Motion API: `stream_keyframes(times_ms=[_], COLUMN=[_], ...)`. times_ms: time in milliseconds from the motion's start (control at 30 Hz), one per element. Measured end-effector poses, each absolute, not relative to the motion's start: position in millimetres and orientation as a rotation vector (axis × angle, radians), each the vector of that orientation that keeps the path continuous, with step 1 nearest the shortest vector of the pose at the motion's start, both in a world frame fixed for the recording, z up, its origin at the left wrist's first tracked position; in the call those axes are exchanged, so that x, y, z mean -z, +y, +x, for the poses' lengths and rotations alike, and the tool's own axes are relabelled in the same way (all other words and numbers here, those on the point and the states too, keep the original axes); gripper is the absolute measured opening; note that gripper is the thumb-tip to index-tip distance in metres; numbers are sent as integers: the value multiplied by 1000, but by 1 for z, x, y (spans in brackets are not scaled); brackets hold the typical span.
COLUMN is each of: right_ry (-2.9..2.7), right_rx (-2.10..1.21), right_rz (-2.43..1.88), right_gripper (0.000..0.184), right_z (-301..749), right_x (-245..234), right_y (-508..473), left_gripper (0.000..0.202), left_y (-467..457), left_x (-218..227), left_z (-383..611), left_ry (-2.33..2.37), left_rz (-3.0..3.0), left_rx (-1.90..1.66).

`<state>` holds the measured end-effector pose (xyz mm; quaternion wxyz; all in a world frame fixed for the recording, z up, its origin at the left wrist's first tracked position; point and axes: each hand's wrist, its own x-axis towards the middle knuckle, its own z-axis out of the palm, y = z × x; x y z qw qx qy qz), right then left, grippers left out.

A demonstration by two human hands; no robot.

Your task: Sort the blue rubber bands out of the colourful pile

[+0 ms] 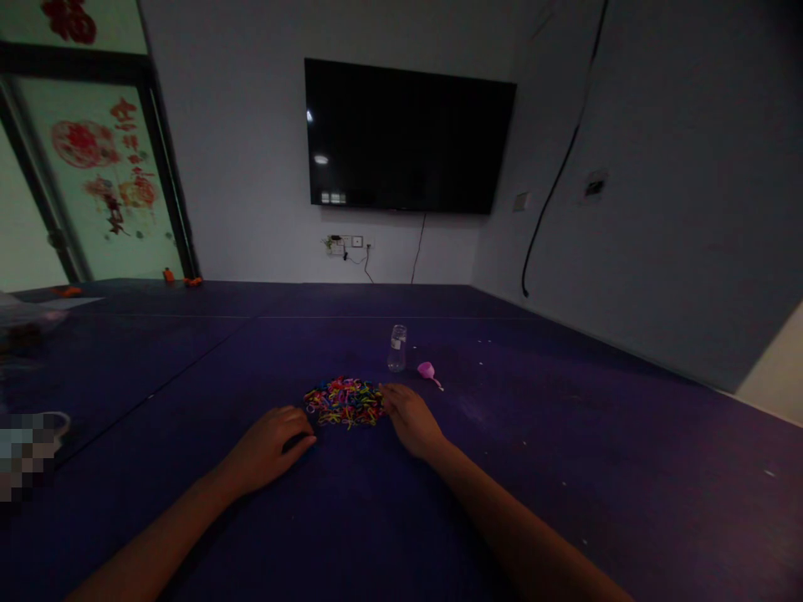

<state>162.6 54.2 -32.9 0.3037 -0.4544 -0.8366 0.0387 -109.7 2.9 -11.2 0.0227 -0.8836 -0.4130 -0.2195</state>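
Note:
A flat heap of small multicoloured rubber bands point(346, 402) lies on the dark blue surface in front of me. My left hand point(271, 445) rests at the heap's lower left edge, fingers bent and thumb apart, with nothing visible between them. On the opposite side my right hand point(411, 418) has its fingers stretched out against the heap's right edge; its palm is hidden. Behind the heap stands a clear bottle point(397, 349) with a small pale label. Just right of it lies a pink scoop point(427, 370), its handle pointing toward the lower right.
Seams cross the blue surface point(301, 535), and small white specks are scattered on its right side. A blurred plastic bag point(28, 316) and a partly pixelated item sit at the left edge. Orange objects point(193, 282) lie near the door. A television point(407, 138) hangs on the wall.

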Motion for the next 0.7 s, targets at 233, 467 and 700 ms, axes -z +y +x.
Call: stream_keyframes(times_ms=[233,467,700], right_ry=[-2152,-2159,-2262], right_rx=[-157,-209,-103], right_rz=[-1143,-1054,-945], right_gripper=[37,30,32], right_z=[163,161,152], right_x=[35,34,21], right_y=[55,54,33], left_gripper=[23,24,31], left_y=[2,3,5], left_x=[11,11,19], left_z=[-110,-110,-111], left_ry=[-1290,-1258,-1264], left_rz=[-2732,-2732,-2650], left_rx=[695,693,763])
